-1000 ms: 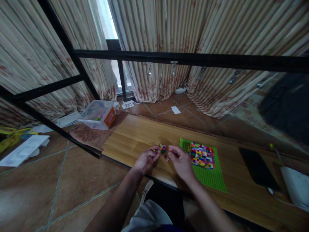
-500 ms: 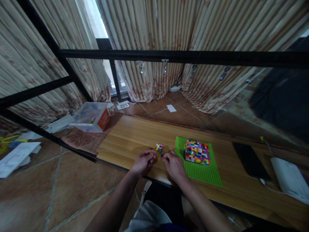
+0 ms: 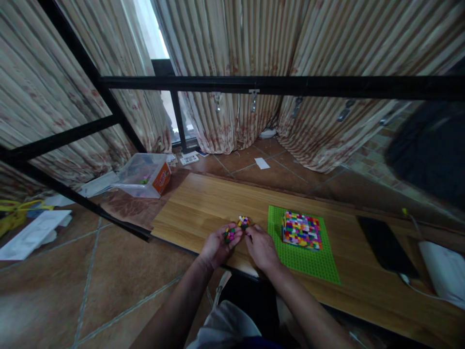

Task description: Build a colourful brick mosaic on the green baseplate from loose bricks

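My left hand [image 3: 217, 245] is turned palm up, its fingers loosely cupped around several small toy bricks [image 3: 230, 235] in green, pink and other colours. Beside its fingertips, a small cluster of toy bricks [image 3: 243, 222], white, yellow, orange and green, rests on the wooden board. My right hand [image 3: 262, 247] is closed in a pinch close to that cluster. Whatever its fingertips hold is too small and hidden to make out. To its right, a many-coloured block of bricks [image 3: 302, 230] stands on a green studded baseplate [image 3: 308, 266].
The wooden board [image 3: 196, 203] carries a black phone [image 3: 385, 246] with a cable and a white device [image 3: 441, 271] at the right. A clear plastic bin [image 3: 141, 182] with some bricks stands on the floor at back left. A black metal bar [image 3: 218, 83] crosses ahead, before curtains.
My left hand has opened from curled fingers to a cupped palm, showing the bricks in it. The blue brick that lay between my hands no longer shows. The view has shifted slightly left.
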### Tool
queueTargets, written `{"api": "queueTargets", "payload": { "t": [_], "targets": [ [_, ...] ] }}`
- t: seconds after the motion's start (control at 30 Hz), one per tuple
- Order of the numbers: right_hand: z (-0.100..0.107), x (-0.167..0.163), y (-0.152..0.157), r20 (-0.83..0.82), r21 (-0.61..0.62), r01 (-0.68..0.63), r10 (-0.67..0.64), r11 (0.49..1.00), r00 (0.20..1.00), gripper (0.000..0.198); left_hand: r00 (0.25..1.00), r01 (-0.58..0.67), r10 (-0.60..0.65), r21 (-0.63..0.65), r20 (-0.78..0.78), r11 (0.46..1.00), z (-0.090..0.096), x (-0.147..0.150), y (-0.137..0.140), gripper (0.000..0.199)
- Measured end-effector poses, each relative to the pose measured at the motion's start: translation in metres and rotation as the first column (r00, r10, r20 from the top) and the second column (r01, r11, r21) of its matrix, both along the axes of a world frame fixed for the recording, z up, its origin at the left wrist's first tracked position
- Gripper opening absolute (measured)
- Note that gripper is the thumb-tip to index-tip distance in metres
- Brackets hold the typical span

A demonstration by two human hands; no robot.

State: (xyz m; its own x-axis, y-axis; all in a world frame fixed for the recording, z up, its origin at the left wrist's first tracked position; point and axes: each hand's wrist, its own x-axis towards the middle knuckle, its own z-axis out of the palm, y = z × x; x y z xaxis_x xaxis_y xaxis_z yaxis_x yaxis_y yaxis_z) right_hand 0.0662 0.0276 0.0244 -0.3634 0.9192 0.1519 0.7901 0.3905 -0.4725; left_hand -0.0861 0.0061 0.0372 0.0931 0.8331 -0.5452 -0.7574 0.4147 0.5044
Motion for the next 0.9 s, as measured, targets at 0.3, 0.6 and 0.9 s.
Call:
{"api": "queueTargets", "payload": {
  "t": [0.3, 0.6, 0.9],
  "targets": [
    [0.02, -0.013, -0.011, -0.303, -0.075, -0.029, 0.005, 0.997, 0.953, 0.015, 0.992, -0.092, 0.089, 0.028, 0.092, 0.995, 0.003, 0.009, -0.005, 0.022],
    [0.019, -0.016, 0.021, -0.12, 0.021, 0.161, -0.157, 0.987, 0.98, 0.03, 0.971, -0.182, 0.199, -0.132, 0.133, 0.974, 0.006, 0.004, -0.006, 0.019],
    [0.007, -0.037, 0.041, 0.356, 0.084, -0.041, 0.008, 0.996, 0.934, 0.025, 0.981, -0.157, 0.17, -0.13, 0.097, 0.979, 0.006, -0.013, -0.016, 0.014]
  ]
}}
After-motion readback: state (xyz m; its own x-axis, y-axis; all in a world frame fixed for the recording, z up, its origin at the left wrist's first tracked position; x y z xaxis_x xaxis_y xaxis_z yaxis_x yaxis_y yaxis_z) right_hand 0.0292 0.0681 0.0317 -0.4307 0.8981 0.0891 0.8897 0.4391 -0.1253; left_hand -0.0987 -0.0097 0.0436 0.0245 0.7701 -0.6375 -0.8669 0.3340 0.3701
